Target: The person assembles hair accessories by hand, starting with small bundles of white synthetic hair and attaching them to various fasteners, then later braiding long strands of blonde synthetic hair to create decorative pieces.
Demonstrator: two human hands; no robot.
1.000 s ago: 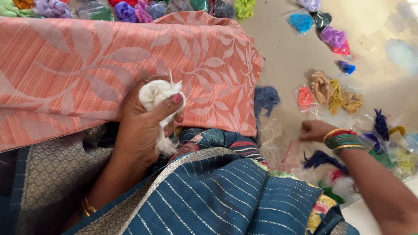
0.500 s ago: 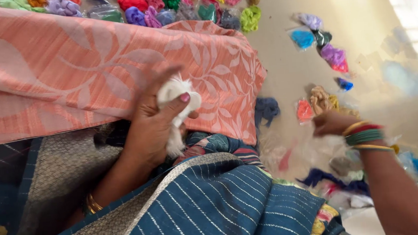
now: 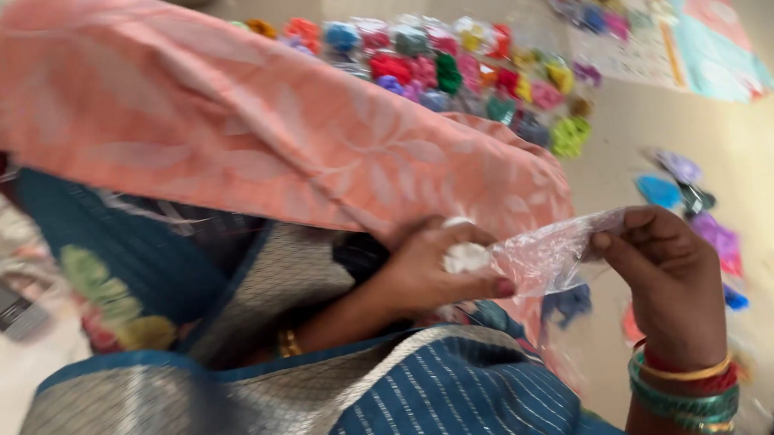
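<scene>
Left hand (image 3: 433, 274) curled over the lap, grip clenched on a white fluff wad (image 3: 466, 256). Right hand (image 3: 662, 265), bangled wrist bent, pinches a clear plastic bag (image 3: 551, 251) touching the wad. Earlier the right hand was out at the floor scraps with no bag in sight. Motion blur; bag contents unclear, colourful tufts (image 3: 448, 61) on the floor smeared.
</scene>
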